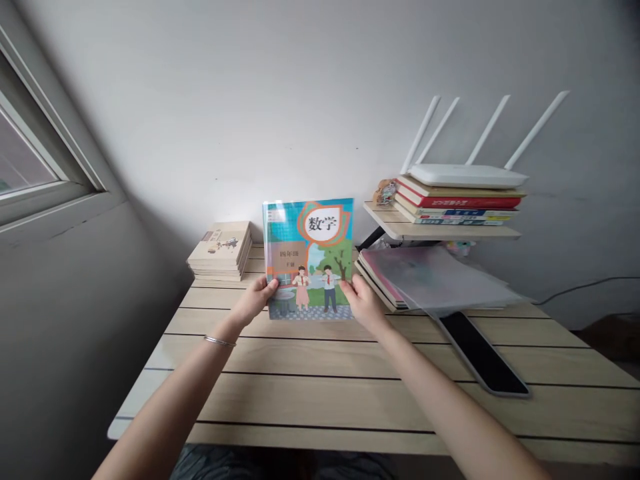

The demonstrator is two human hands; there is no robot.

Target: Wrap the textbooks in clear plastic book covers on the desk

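Observation:
A math textbook (pixel 313 260) in a clear glossy cover is held upright above the desk, its front facing me. Two cartoon children and large Chinese characters show on its blue and green cover. My left hand (pixel 256 298) grips the lower left edge, thumb on the front. On the lower right edge, my right hand (pixel 361 300) pinches it the same way. The fingers behind the book are hidden. Just right of my right hand lies a pile of books (pixel 380 283) with a translucent plastic cover (pixel 440 277) on top.
A neat stack of small books (pixel 220 250) stands at the desk's back left. On a raised shelf (pixel 440 231) at right, a white router (pixel 467 175) with upright antennas rests on several books (pixel 457 202). A phone (pixel 485 353) lies on the slatted desk (pixel 310 393).

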